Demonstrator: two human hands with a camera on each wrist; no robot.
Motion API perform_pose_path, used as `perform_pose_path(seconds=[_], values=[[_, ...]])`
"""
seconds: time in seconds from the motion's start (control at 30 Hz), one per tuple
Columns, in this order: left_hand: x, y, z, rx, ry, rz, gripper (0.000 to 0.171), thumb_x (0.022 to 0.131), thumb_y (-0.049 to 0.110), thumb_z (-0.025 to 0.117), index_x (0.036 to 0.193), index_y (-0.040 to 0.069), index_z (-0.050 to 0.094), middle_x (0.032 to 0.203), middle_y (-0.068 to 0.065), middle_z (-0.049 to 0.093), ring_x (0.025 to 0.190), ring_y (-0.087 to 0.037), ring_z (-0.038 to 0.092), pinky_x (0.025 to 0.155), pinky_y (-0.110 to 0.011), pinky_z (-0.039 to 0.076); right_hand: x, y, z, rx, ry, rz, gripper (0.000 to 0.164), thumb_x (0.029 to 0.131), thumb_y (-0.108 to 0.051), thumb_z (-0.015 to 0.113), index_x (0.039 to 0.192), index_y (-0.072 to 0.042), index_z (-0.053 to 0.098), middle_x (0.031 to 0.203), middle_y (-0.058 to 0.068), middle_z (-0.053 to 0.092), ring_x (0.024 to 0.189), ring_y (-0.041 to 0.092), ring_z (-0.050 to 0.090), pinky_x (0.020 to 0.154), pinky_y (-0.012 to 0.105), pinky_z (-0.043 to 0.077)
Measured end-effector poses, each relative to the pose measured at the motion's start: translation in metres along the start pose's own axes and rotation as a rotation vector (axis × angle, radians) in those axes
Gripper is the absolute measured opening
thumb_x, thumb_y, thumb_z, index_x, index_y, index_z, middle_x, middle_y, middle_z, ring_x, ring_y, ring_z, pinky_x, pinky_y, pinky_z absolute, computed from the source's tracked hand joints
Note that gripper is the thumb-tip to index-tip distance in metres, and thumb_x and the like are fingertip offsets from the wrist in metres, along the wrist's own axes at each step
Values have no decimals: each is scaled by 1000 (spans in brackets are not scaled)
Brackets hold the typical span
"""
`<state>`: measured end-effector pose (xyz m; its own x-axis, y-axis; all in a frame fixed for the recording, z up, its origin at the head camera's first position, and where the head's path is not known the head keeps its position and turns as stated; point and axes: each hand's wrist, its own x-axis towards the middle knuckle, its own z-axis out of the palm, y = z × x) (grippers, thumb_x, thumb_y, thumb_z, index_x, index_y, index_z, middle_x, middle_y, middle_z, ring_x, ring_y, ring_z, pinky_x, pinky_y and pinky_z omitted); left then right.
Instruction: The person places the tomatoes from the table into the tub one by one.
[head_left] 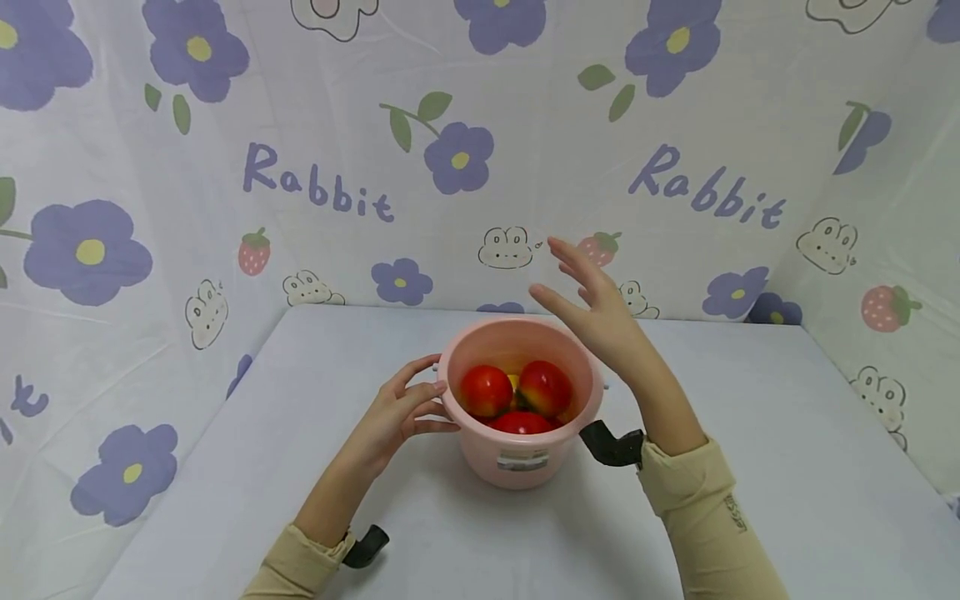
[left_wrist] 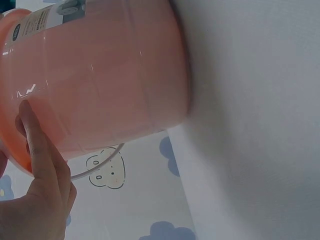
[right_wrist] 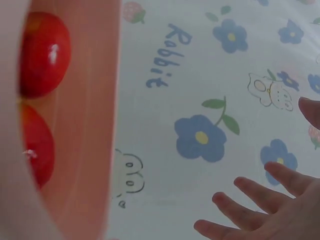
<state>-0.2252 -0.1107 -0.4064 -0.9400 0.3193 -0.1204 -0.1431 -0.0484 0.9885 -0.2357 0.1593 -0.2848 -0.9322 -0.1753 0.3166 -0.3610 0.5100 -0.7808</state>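
Observation:
A pink plastic bucket (head_left: pixel 517 454) stands upright on the table. Inside it lie three shiny red fruits (head_left: pixel 486 391), one with a yellow-green patch, and a bit of something yellow shows between them. My left hand (head_left: pixel 390 408) holds the bucket's left side, thumb at the rim and fingers against the outer wall; in the left wrist view a finger (left_wrist: pixel 37 135) lies along that wall. Raised over the bucket's right rear rim, my right hand (head_left: pixel 596 317) is empty, its fingers spread. The right wrist view shows these fingers (right_wrist: pixel 250 210) apart from the bucket.
A white table (head_left: pixel 750 467) carries the bucket. Behind and beside it hang white cloth walls (head_left: pixel 540 125) printed with purple flowers, rabbits and strawberries. The bucket's thin handle (left_wrist: pixel 102 165) hangs at its far side. A black wrist mount (head_left: pixel 611 444) sits by the right sleeve, overlapping the bucket.

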Motion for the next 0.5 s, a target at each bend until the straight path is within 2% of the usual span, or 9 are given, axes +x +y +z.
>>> perform_pose_path(seconds=[0.2,0.33,0.4,0.5], values=[[-2,0,-3,0,3,3,51,95,31,61,143,29,41,125,-20,64,95,-21,72,89,-44,58,-10,13,-7,-52,-23,77,72,93,-42,61,154,-33,24,162,-1,26,150,28,24,116,67,22],[-3,0,-2,21,-5,18,50,96,30,60,142,27,42,124,-22,64,95,-21,71,89,-42,59,-23,28,-16,-148,-27,121,74,93,-51,57,155,-34,20,164,2,22,151,33,20,110,73,25],[-3,1,-2,84,0,42,50,96,30,59,143,26,43,122,-21,65,95,-22,70,88,-40,60,-30,38,-21,-215,-16,113,74,94,-52,54,156,-30,20,164,5,21,151,35,18,111,73,24],[-2,6,-1,283,37,98,53,97,33,59,146,25,41,122,-19,63,102,-26,66,86,-38,60,-42,53,-29,-351,31,81,70,98,-52,47,156,-21,23,163,13,21,149,41,18,113,73,20]])
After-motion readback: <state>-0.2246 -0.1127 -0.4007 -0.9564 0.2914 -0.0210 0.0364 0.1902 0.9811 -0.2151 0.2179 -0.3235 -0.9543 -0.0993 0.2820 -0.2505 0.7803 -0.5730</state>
